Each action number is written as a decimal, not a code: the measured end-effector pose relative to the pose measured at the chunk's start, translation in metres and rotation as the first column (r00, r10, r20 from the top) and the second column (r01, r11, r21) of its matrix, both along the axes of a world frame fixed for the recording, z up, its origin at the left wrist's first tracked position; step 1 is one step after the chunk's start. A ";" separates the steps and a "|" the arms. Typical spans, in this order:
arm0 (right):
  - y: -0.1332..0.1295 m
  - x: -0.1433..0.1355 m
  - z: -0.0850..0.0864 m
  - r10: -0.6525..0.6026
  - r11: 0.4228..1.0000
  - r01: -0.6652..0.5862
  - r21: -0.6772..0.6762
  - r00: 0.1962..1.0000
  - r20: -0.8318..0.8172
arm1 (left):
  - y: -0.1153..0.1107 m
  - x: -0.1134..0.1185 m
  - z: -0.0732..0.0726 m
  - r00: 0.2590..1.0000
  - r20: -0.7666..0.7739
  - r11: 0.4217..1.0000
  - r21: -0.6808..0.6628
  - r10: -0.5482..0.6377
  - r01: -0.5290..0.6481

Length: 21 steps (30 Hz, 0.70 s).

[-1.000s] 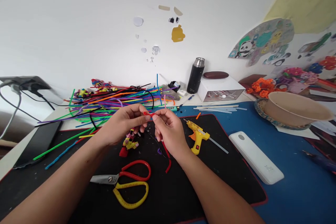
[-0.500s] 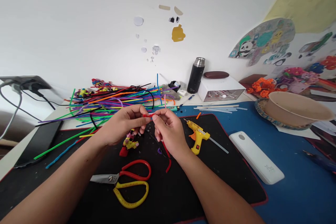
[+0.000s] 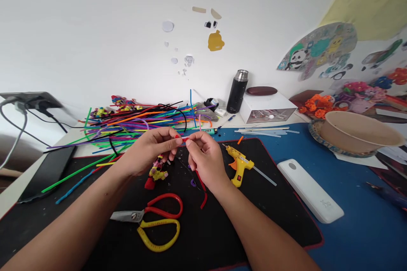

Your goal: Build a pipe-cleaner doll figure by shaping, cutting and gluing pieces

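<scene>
Between my fingertips is a short red pipe cleaner (image 3: 184, 139), pinched by my left hand (image 3: 160, 148) at one end and my right hand (image 3: 205, 154) at the other. Both hands are closed and hover above the black mat (image 3: 254, 220). Below my left hand lies a small yellow, pink and red pipe-cleaner figure (image 3: 158, 173). A longer red pipe cleaner (image 3: 204, 197) runs out from under my right hand onto the mat. Red-and-yellow handled scissors (image 3: 149, 216) lie nearer to me, and a yellow hot glue gun (image 3: 241, 165) is right of my right hand.
Many coloured pipe cleaners (image 3: 143, 120) are heaped at the back left. Behind stand a black thermos (image 3: 238, 91) and a white box (image 3: 269, 108). Glue sticks (image 3: 263, 131), a white power bank (image 3: 310, 190) and a beige bowl (image 3: 359, 135) are to the right.
My fingers have shifted slightly on the red pipe cleaner, and a bit of it now shows at my left fingertips. Everything else stays where it was.
</scene>
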State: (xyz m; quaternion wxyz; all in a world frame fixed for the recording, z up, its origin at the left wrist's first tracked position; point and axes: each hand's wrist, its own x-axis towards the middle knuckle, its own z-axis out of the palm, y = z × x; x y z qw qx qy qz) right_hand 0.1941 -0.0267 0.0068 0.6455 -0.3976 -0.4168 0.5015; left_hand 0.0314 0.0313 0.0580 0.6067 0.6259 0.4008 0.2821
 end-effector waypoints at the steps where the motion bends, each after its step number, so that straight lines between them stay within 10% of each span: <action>1: 0.000 0.000 0.000 -0.001 1.000 0.001 0.000 1.000 0.004 | 0.000 0.001 0.000 1.000 0.009 1.000 -0.002 0.005 -0.005; 12: -0.003 0.000 0.000 -0.001 1.000 0.000 0.006 0.989 0.147 | 0.009 -0.009 -0.005 0.999 -0.033 0.997 0.066 -0.024 0.026; 21: -0.003 0.000 -0.002 -0.061 0.996 0.036 0.076 0.933 0.356 | 0.009 -0.018 -0.003 0.977 -0.213 0.921 0.376 -0.018 0.099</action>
